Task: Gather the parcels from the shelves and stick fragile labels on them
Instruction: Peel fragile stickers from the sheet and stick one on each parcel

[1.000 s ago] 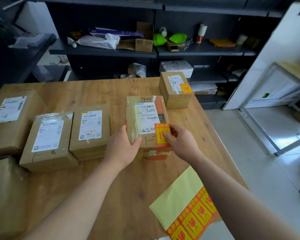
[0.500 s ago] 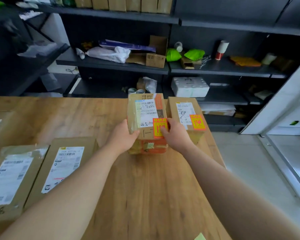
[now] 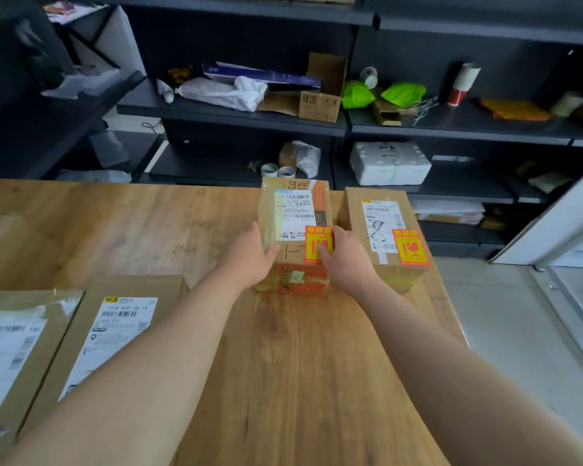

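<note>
- The parcel in hand (image 3: 295, 230) stands on the wooden tabletop (image 3: 283, 364) toward its far edge, right of centre. Its long axis runs near to far, away from the person.
- A white shipping label (image 3: 293, 215) covers its top. An orange-and-yellow fragile label (image 3: 318, 244) sits at the near right corner of that top.
- The left hand (image 3: 249, 258) presses against the parcel's left side, fingers curled over the near top edge. The grip is a loose, half-open brace, not a full clasp.
- The right hand (image 3: 345, 260) lies at the near right corner with its fingers flat on the fragile label. This grip is open and pressing; it encloses nothing.
- A second parcel (image 3: 382, 235) stands just beside the first, on its right, and already carries its own fragile sticker (image 3: 409, 247). The gap between the two is narrow; contact cannot be confirmed.
- Judgement: labelling of this parcel appears complete or nearly so.
- Two further parcels, a left-edge parcel (image 3: 11, 358) and a near-left parcel (image 3: 111, 331), lie on the near left. No fragile label is visible on either.
- Key relation: the unlabelled parcels lie left of and nearer than both hands, so the left hand is the closer one.
- The dark shelves (image 3: 233, 116) behind hold assorted clutter.
</note>
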`<act>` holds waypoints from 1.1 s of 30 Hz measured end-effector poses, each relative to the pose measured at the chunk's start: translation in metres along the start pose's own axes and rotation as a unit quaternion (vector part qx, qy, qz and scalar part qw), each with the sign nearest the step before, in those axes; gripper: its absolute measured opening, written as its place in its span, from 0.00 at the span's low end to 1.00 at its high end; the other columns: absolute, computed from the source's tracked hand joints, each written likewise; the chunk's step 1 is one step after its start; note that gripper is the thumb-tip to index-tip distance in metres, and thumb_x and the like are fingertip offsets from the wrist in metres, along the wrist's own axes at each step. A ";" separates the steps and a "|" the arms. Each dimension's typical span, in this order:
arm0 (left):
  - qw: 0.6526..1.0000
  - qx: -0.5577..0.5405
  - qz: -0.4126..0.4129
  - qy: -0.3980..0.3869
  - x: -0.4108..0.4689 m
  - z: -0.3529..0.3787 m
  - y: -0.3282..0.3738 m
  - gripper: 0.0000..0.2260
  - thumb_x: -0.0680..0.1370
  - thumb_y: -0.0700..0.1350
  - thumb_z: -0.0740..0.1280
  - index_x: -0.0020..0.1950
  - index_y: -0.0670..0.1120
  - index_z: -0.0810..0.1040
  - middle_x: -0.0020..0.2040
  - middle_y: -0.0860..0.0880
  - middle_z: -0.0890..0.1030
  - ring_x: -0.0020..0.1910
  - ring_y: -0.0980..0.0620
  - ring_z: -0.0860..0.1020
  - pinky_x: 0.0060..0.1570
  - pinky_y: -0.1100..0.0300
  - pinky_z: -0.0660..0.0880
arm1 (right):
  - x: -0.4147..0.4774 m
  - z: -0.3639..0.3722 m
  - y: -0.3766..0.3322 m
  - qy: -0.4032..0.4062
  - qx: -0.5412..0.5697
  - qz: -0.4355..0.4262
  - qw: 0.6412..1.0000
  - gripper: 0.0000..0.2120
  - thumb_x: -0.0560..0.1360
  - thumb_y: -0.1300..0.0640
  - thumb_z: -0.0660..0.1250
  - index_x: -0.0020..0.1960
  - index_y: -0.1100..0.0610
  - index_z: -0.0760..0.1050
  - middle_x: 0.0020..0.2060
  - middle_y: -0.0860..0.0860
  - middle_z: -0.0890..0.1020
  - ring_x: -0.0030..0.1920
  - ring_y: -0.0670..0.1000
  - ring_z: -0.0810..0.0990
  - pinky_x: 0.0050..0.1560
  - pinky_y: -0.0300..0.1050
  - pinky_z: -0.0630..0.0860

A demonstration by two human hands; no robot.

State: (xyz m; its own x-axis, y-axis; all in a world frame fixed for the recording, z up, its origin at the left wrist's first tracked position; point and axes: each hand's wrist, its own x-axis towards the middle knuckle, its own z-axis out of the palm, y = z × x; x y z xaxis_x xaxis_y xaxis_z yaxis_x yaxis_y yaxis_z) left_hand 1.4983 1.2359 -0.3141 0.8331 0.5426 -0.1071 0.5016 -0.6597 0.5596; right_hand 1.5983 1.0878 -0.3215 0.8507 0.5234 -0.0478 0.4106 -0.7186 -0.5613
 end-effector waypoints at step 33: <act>0.940 0.339 -0.008 -0.048 -0.262 -0.083 -0.162 0.32 0.80 0.58 0.50 0.76 0.38 0.49 0.77 0.38 0.51 0.76 0.41 0.50 0.74 0.47 0.47 | -0.243 0.105 -0.147 -0.158 -0.071 -0.075 0.982 0.16 0.79 0.54 0.58 0.65 0.56 0.64 0.49 0.57 0.80 0.47 0.60 0.79 0.44 0.52 0.77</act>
State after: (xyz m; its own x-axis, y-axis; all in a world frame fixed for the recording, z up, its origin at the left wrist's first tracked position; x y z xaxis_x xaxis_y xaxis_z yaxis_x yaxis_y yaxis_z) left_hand 1.1798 1.2441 -0.3085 0.8247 0.5281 -0.2025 0.5212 -0.8486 -0.0906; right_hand 1.2967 1.1144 -0.3145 0.6421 0.7281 -0.2399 0.5841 -0.6673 -0.4620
